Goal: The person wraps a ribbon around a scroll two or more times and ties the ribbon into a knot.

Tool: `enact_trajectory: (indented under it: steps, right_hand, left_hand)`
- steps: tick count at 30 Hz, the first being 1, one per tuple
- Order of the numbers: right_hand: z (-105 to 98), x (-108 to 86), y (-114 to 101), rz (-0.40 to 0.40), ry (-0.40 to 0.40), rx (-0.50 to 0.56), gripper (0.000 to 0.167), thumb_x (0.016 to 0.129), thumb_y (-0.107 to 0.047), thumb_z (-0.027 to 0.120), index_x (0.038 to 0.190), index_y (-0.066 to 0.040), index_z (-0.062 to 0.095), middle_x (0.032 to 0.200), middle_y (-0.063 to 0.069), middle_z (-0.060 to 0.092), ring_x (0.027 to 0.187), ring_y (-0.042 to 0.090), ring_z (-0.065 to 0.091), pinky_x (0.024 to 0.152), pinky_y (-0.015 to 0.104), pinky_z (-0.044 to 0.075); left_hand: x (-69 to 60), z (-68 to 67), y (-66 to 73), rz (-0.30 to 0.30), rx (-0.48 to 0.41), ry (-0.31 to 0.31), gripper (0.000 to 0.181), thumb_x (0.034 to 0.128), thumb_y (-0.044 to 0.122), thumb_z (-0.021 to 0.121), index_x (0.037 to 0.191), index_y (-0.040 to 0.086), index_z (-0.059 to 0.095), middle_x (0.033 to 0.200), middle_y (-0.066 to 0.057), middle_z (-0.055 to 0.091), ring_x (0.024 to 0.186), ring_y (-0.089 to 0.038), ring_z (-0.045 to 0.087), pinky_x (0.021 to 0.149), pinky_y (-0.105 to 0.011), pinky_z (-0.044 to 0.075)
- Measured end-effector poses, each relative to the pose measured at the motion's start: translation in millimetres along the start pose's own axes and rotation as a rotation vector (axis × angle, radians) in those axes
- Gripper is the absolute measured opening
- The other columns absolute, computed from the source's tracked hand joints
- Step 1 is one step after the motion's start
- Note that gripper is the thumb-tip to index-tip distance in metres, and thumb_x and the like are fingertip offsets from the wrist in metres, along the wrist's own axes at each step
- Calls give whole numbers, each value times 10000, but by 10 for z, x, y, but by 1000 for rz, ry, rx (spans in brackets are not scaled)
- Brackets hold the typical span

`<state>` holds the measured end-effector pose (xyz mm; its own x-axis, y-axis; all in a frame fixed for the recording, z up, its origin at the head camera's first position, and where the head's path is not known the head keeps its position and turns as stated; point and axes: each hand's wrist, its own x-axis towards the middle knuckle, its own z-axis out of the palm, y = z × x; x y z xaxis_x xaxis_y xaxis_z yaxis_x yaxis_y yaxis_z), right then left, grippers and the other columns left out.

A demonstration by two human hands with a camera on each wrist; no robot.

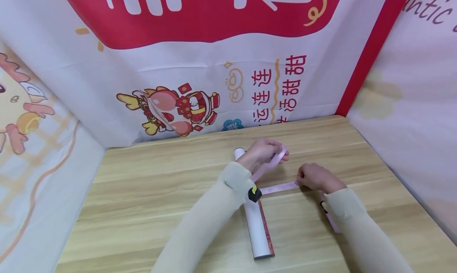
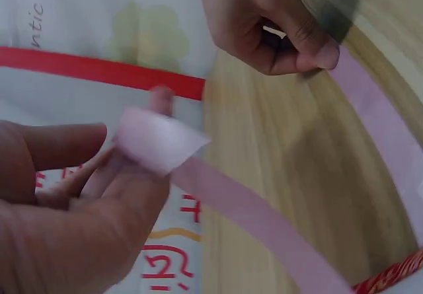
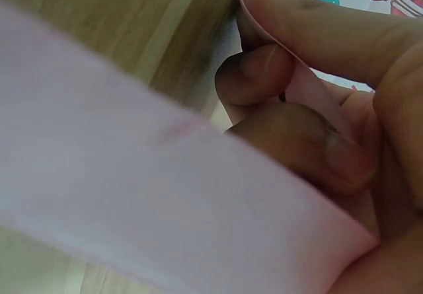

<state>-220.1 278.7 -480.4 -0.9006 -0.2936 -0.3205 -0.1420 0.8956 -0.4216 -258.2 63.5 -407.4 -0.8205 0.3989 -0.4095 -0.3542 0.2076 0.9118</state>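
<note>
A white rolled-up scroll (image 1: 258, 233) with a red patterned edge lies lengthwise on the wooden table. A pink ribbon (image 1: 278, 188) passes at the scroll's middle, and both its lengths extend to the right. My left hand (image 1: 265, 150) is above the scroll's far part, holding one ribbon length near its end, which folds over the fingers in the left wrist view. The exact finger contact is blurred. To the right, my right hand (image 1: 315, 177) pinches the other ribbon length between thumb and curled fingers (image 3: 258, 76), low over the table.
A dark tag with a yellow mark (image 1: 254, 194) shows at the left cuff. More pink ribbon (image 1: 333, 222) hangs beneath the right forearm. Printed cloth walls (image 1: 200, 58) stand behind the table (image 1: 150, 185) and on both sides.
</note>
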Motion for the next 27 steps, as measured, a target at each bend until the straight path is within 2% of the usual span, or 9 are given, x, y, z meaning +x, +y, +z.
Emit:
enact_trajectory:
  steps: [3,6,9,12,15,19,22,24,27]
  right_hand:
    - [11,7,-23,-4,4,-1,150,942,-198,713,827,-107,687,736,-11,595,681,145,532,609,274,423]
    - [21,2,-35,6,-7,4,168,957,-218,717,836,-108,682,733,-11,587,672,145,521,598,274,412]
    - [27,-11,-39,18,-19,8,191,972,-237,719,836,-111,671,733,-8,578,675,152,515,600,281,406]
    - [29,-25,-44,9,-23,9,211,979,-247,715,823,-113,663,726,-8,566,677,154,511,601,287,403]
    - [34,-24,-47,15,-23,19,225,981,-242,710,803,-119,651,712,-16,542,672,151,503,599,284,399]
    - [48,-4,-39,23,-18,26,229,990,-234,695,795,-129,640,705,-19,524,670,148,502,603,279,400]
    - [54,-7,-26,21,-11,22,240,1001,-237,685,791,-134,631,705,-18,525,671,148,506,603,277,403]
    - [49,-22,-10,15,-3,18,257,1009,-234,676,780,-133,617,700,-17,523,665,146,504,599,275,403]
    - [23,-64,20,3,16,5,279,1015,-228,669,764,-130,599,687,-20,514,648,142,491,587,274,394]
  left_hand:
    - [104,1,-84,-23,5,-61,276,1073,61,555,1301,-54,661,1226,-178,734,1228,-316,700,1176,-459,502]
    - [155,-21,-165,-37,23,-113,358,1067,36,539,1404,-81,570,1424,-239,634,1402,-358,585,1254,-470,417]
    - [162,-71,-252,-19,75,-103,439,1070,54,542,1493,-59,505,1495,-252,584,1429,-379,557,1253,-461,419]
    - [123,-142,-359,75,245,-64,444,1071,99,561,1495,-28,528,1450,-220,634,1340,-348,634,1184,-414,499]
    - [49,-212,-479,231,481,-6,362,1072,134,579,1405,1,629,1344,-162,711,1198,-271,700,1065,-360,569]
    - [-111,-320,-630,423,824,99,287,1067,155,606,1319,59,702,1273,-104,751,1136,-231,707,1020,-365,586]
    - [-311,-400,-731,488,1015,200,272,1049,188,651,1299,107,721,1290,-69,746,1184,-234,694,1061,-391,569]
    - [-483,-436,-800,504,1070,253,270,1034,217,685,1288,134,729,1298,-51,739,1210,-238,675,1078,-407,555]
    - [-744,-459,-924,521,1087,284,268,1008,244,732,1258,146,744,1256,-38,740,1155,-223,670,1025,-407,571]
